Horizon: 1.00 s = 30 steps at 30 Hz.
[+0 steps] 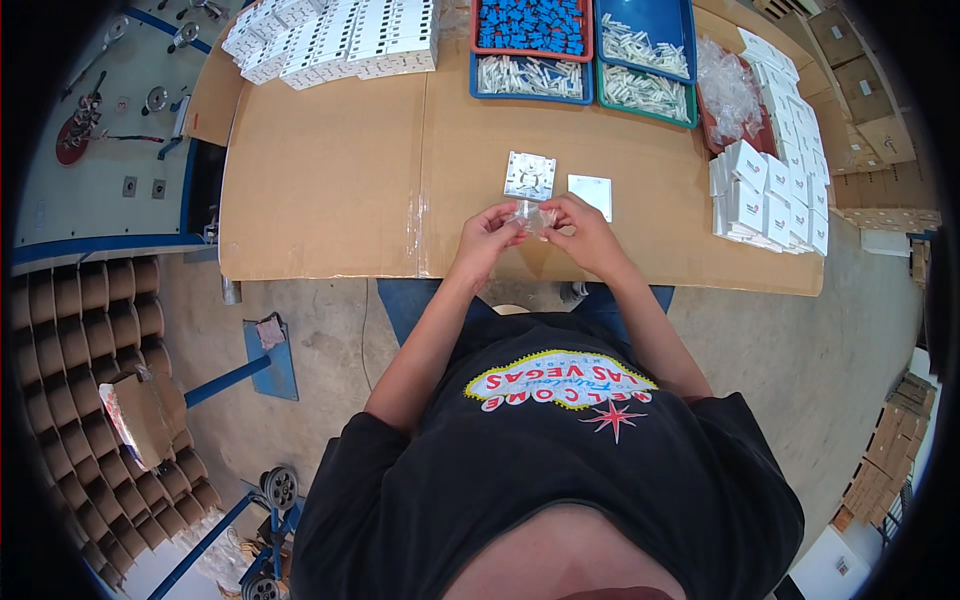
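Between my two hands, over the near part of the cardboard-covered table (330,190), is a small clear plastic bag (530,216). My left hand (487,238) pinches its left side, and the fingers of my right hand (580,235) are closed on its right side. What the bag holds, if anything, is too small to make out. Just beyond my fingers lies a white square plate with cutouts (530,174). A plain white square cover (592,194) lies to its right, partly behind my right hand.
White boxes (360,40) are stacked at the far left. At the back are a red tray of blue parts (530,25) and blue and green trays (648,95) of small clear-and-white pieces. Crumpled plastic bags (728,90) fill a red bin, beside stacked white packets (765,200) at the right.
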{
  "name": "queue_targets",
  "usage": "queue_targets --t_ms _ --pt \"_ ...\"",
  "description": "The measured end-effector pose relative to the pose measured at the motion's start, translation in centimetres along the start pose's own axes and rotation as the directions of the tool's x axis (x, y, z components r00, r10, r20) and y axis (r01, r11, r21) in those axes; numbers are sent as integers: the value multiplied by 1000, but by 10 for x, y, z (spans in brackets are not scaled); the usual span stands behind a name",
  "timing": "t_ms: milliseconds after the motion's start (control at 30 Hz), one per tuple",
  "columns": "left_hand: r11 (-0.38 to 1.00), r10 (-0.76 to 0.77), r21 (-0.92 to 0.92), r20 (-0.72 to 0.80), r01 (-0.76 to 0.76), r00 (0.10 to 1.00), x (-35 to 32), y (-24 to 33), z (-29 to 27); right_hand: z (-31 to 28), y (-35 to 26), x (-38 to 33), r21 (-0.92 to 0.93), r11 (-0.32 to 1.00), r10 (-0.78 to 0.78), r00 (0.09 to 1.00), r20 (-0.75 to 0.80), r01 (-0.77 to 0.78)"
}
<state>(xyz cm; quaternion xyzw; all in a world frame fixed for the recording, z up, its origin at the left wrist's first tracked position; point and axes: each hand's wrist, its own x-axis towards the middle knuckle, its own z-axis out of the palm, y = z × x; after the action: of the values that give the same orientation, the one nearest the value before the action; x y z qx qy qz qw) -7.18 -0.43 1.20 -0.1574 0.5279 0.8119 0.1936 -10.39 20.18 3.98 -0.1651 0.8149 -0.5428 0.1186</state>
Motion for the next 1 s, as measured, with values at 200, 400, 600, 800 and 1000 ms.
queue_targets --t_ms 200,400,600,800,1000 --pt "985 143 90 22 -144 989 23 -10 -7 0 23 16 -127 992 -19 998 64 27" --pt "650 454 658 65 -380 889 55 6 -2 -7 44 51 -276 908 -364 920 -149 314" --pt "387 560 815 163 -431 812 80 16 -3 -4 50 73 -192 980 -67 991 -116 43" --pt "63 638 901 294 -429 712 87 11 -3 -7 72 75 -357 930 -133 986 -103 88" --pt "-19 609 906 347 -424 714 77 14 -10 -15 69 71 -373 918 -141 990 17 137"
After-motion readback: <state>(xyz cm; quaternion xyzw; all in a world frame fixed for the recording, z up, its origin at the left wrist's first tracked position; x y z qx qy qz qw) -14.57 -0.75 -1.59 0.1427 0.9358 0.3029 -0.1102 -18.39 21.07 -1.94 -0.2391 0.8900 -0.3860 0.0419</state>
